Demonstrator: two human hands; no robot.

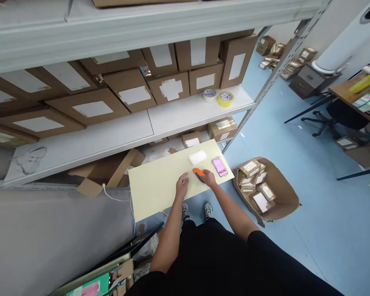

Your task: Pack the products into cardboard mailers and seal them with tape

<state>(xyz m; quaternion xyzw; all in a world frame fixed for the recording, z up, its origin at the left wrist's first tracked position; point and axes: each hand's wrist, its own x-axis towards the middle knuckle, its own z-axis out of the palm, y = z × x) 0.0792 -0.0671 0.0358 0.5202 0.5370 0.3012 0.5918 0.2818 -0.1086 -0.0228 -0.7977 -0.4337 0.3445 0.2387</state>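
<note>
My right hand is closed around an orange and dark blue object over the pale yellow tabletop. Its exact kind is too small to make out. Left of it, my left hand hovers near the front edge of the tabletop with its fingers apart and nothing visible in them. A pixelated pink item lies to the right of my right hand. Farther back on the tabletop rests a flat white item.
A large open carton with several small boxes stands on the floor at the right. Behind the tabletop, shelving bears labelled cartons, a white tape roll and a yellow tape roll. A white cable hangs at the left.
</note>
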